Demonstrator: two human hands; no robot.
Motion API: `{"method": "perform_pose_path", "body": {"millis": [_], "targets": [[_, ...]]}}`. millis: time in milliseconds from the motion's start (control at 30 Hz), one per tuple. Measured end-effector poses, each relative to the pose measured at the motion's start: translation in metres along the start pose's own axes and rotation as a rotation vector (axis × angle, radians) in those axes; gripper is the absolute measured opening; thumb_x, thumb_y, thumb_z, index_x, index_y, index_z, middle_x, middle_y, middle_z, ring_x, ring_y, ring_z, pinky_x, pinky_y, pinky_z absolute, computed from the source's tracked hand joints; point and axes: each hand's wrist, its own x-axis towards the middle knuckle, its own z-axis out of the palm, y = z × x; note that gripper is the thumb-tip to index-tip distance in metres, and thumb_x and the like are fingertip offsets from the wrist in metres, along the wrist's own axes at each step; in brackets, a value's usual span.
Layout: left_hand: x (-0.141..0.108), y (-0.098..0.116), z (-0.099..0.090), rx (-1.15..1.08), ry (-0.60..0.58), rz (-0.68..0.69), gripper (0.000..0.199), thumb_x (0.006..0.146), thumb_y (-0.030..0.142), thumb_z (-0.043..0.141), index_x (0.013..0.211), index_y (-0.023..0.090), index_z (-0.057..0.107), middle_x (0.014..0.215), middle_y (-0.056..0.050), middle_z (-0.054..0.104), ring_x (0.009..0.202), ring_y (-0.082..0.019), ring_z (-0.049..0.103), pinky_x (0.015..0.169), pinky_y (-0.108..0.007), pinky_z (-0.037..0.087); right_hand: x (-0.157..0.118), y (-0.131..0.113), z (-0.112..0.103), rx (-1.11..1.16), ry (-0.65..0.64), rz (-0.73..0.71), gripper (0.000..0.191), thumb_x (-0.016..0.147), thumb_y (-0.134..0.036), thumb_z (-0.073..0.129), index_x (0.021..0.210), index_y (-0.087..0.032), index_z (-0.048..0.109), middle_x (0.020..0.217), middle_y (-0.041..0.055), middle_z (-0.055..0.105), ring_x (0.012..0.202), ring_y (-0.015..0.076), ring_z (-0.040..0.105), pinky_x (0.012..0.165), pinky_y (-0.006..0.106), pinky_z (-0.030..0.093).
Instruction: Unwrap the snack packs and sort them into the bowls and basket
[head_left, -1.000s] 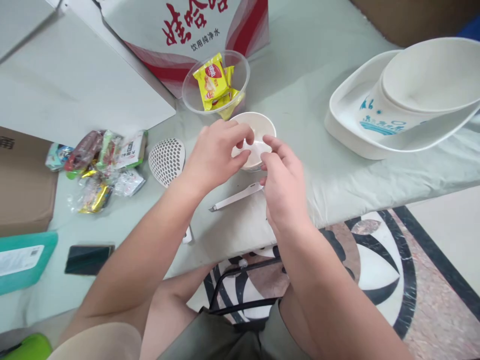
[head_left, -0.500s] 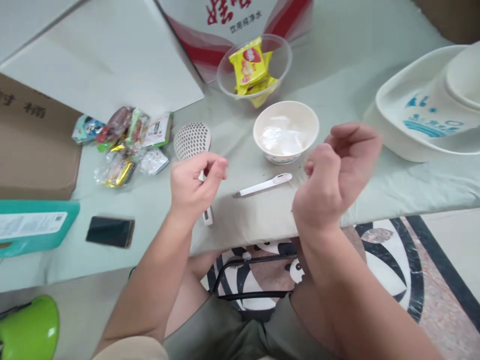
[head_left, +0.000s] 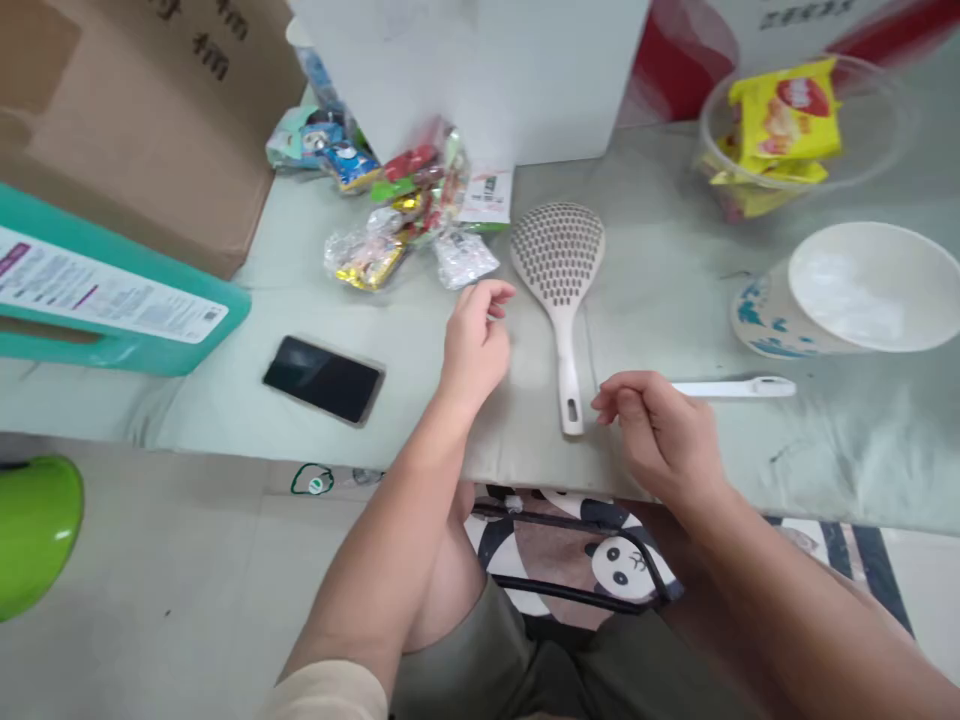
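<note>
A pale slotted skimmer (head_left: 559,255) lies on the cloth-covered table, its handle pointing toward me between my hands. My left hand (head_left: 476,345) is left of the handle, fingers loosely bent, thumb apart from them, holding nothing. On the other side, my right hand (head_left: 664,430) is curled closed just right of the handle's end, with nothing seen in it. A slim white-handled tool (head_left: 739,388) lies behind the right hand, which hides its left end. Farther right stands a white paper bowl (head_left: 780,320) with blue print and something clear and shiny inside.
Wrapped snacks (head_left: 405,215) are piled behind my left hand. A black phone (head_left: 324,380) lies left, near a teal package (head_left: 150,300) and a cardboard box (head_left: 150,130). A white box (head_left: 487,80) and a clear tub (head_left: 877,140) of yellow packets stand at the back.
The view has turned left, so the table things appear farther right. My hands have come down on either side of the skimmer's handle. My left fingers have loosened from a tighter curl.
</note>
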Motion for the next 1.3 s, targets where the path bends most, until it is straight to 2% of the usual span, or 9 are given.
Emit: {"method": "perform_pose_path", "body": {"millis": [100, 267, 333, 500, 667, 800, 967, 1133, 1300], "targets": [[0.002, -0.005, -0.015, 0.158, 0.110, 0.013, 0.038, 0.079, 0.007, 0.056, 0.113, 0.020, 0.066, 0.123, -0.011, 0.061, 0.121, -0.025, 0.061, 0.112, -0.040, 0.048, 0.003, -0.001, 0.012, -0.084, 0.024, -0.154, 0.023, 0.091, -0.012, 0.047, 0.099, -0.028, 0.061, 0.092, 0.0057, 0.073, 0.087, 0.0220, 0.073, 0.076, 0.038, 0.057], [-0.010, 0.000, -0.031, 0.096, -0.033, -0.068, 0.047, 0.084, 0.014, 0.060, 0.131, 0.014, 0.059, 0.143, -0.020, 0.053, 0.140, -0.033, 0.052, 0.122, -0.050, 0.040, 0.050, -0.013, 0.041, -0.200, 0.031, -0.209, 0.023, 0.088, -0.017, 0.056, 0.109, -0.024, 0.060, 0.101, 0.0092, 0.069, 0.086, 0.0230, 0.068, 0.075, 0.040, 0.058], [-0.013, 0.000, -0.035, 0.052, -0.086, -0.123, 0.050, 0.085, 0.017, 0.061, 0.134, 0.016, 0.057, 0.150, -0.021, 0.049, 0.143, -0.035, 0.050, 0.121, -0.054, 0.041, 0.086, -0.017, 0.056, -0.274, 0.005, -0.218, 0.028, 0.088, -0.020, 0.056, 0.115, -0.023, 0.060, 0.103, 0.0105, 0.068, 0.096, 0.0263, 0.068, 0.081, 0.043, 0.058], [-0.010, 0.005, -0.041, -0.057, -0.118, -0.168, 0.049, 0.085, 0.018, 0.061, 0.134, 0.019, 0.057, 0.149, -0.018, 0.053, 0.143, -0.035, 0.050, 0.119, -0.054, 0.044, 0.177, -0.011, 0.090, -0.500, -0.003, -0.141, 0.051, 0.087, -0.021, 0.057, 0.138, -0.020, 0.053, 0.137, 0.0204, 0.054, 0.121, 0.0366, 0.060, 0.092, 0.054, 0.052], [-0.001, 0.016, -0.041, -0.158, -0.132, -0.205, 0.041, 0.086, 0.016, 0.061, 0.128, 0.019, 0.060, 0.141, -0.015, 0.061, 0.132, -0.031, 0.060, 0.114, -0.046, 0.050, 0.223, -0.006, 0.105, -0.649, -0.107, -0.125, 0.063, 0.086, -0.018, 0.060, 0.147, -0.027, 0.052, 0.154, 0.0171, 0.050, 0.126, 0.0380, 0.060, 0.099, 0.059, 0.046], [0.001, 0.023, -0.041, -0.173, -0.120, -0.195, 0.037, 0.088, 0.017, 0.059, 0.125, 0.019, 0.062, 0.138, -0.012, 0.065, 0.133, -0.027, 0.059, 0.114, -0.041, 0.049, 0.230, -0.006, 0.104, -0.641, -0.166, -0.143, 0.060, 0.091, -0.014, 0.051, 0.150, -0.027, 0.053, 0.160, 0.0128, 0.050, 0.129, 0.0354, 0.062, 0.104, 0.057, 0.048], [0.001, 0.023, -0.040, -0.181, -0.113, -0.194, 0.035, 0.089, 0.017, 0.058, 0.123, 0.017, 0.065, 0.134, -0.011, 0.068, 0.127, -0.025, 0.062, 0.109, -0.038, 0.051, 0.224, -0.015, 0.092, -0.558, -0.089, -0.117, 0.056, 0.095, -0.010, 0.045, 0.148, -0.024, 0.057, 0.157, 0.0091, 0.055, 0.132, 0.0307, 0.063, 0.108, 0.049, 0.051], [-0.001, 0.021, -0.036, -0.250, -0.106, -0.188, 0.027, 0.088, 0.016, 0.059, 0.114, 0.021, 0.065, 0.131, -0.009, 0.069, 0.124, -0.024, 0.063, 0.110, -0.040, 0.049, 0.225, -0.025, 0.073, -0.499, -0.006, -0.047, 0.054, 0.094, -0.004, 0.042, 0.144, -0.015, 0.060, 0.130, 0.0115, 0.074, 0.125, 0.0266, 0.068, 0.111, 0.044, 0.051], [-0.002, 0.028, -0.038, -0.554, -0.228, -0.322, 0.011, 0.091, 0.024, 0.059, 0.097, 0.018, 0.066, 0.108, -0.008, 0.074, 0.109, -0.022, 0.069, 0.100, -0.037, 0.052, 0.175, -0.018, 0.040, -0.255, 0.208, -0.055, 0.047, 0.098, -0.011, 0.040, 0.136, -0.021, 0.065, 0.127, 0.0090, 0.075, 0.120, 0.0249, 0.071, 0.108, 0.046, 0.054]]}}
